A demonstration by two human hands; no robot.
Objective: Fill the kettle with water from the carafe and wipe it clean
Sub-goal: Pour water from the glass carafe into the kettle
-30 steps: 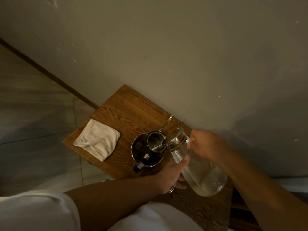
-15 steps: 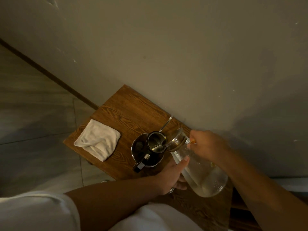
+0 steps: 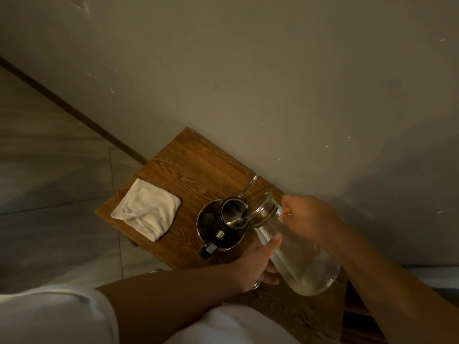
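Note:
A steel kettle with a black handle stands on the wooden table, its round mouth uncovered. A clear glass carafe with water in it is tilted leftward, its metal-rimmed neck at the kettle's mouth. My left hand holds the carafe's body from below. My right hand grips the carafe near its neck. A folded white cloth lies on the table to the left of the kettle.
The table stands against a plain wall at its far edge. A thin metal rod sticks up behind the kettle. Tiled floor lies to the left, below the table's edge.
Almost nothing has moved. The carafe stays tilted at the kettle's mouth with both hands in the same grip.

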